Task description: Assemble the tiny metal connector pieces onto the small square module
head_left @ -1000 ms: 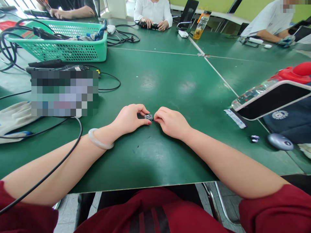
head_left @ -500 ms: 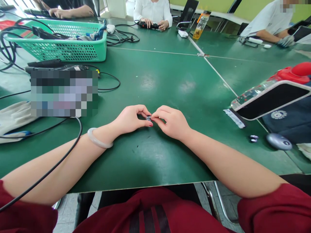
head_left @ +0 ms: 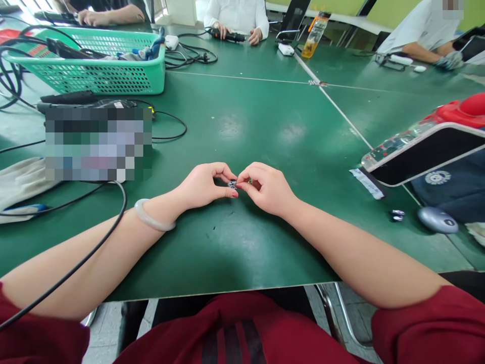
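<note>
Between my two hands is a small dark piece with shiny silvery parts (head_left: 232, 185), too small to name. My left hand (head_left: 206, 187) pinches it between thumb and fingertips, just above the green table (head_left: 242, 253). My right hand (head_left: 267, 189) is closed in a pinch at the right side of the piece, its fingertips touching or almost touching it. Whatever the right fingertips hold, if anything, is hidden.
A green basket (head_left: 106, 76) with cables and tools stands at the back left. White gloves (head_left: 22, 182) lie left. On the right are a phone (head_left: 424, 154), a blue-grey computer mouse (head_left: 437, 220) and small shiny dark pieces (head_left: 397, 216). A black cable (head_left: 87, 253) crosses my left forearm. Several people sit around.
My right fingers have shifted slightly and curl a little more beside the small piece. My left hand keeps its pinch. The view has moved very slightly.
</note>
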Available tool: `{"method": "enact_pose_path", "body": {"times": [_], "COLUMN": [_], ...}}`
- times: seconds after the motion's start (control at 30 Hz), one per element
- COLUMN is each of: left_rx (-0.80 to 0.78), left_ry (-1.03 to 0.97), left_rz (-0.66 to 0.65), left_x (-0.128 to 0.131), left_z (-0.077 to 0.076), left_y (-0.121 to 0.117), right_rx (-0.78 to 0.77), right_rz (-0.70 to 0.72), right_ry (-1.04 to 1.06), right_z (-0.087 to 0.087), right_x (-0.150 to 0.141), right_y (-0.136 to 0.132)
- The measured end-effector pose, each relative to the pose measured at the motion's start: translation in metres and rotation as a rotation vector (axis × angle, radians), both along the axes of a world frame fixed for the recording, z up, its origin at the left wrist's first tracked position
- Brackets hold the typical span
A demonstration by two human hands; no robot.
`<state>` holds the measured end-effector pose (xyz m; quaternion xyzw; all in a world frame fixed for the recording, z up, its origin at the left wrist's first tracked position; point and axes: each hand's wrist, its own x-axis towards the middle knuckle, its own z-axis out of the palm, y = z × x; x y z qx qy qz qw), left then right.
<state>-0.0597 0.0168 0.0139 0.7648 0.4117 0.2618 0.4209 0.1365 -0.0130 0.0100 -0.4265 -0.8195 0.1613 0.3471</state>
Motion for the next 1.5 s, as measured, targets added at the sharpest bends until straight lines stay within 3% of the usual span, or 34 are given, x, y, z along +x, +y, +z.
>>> {"method": "enact_pose_path", "body": {"times": [0.8, 1.5], "left_rx": [0.014, 0.056], "left_ry": [0.029, 0.068], "left_rz": [0.039, 0.055], "left_x": [0.0005, 0.0002], "left_z": [-0.0029, -0.0022], "left_y": [0.0009, 0.0006], "right_rx": [0.146, 0.235], "right_rz": [-0.029, -0.005], "right_ry": [-0.272, -0.303], "right_z": [-0.0014, -0.0039], "right_x": [-0.0011, -0.0004], "right_y": [-0.0005, -0.0006]}}
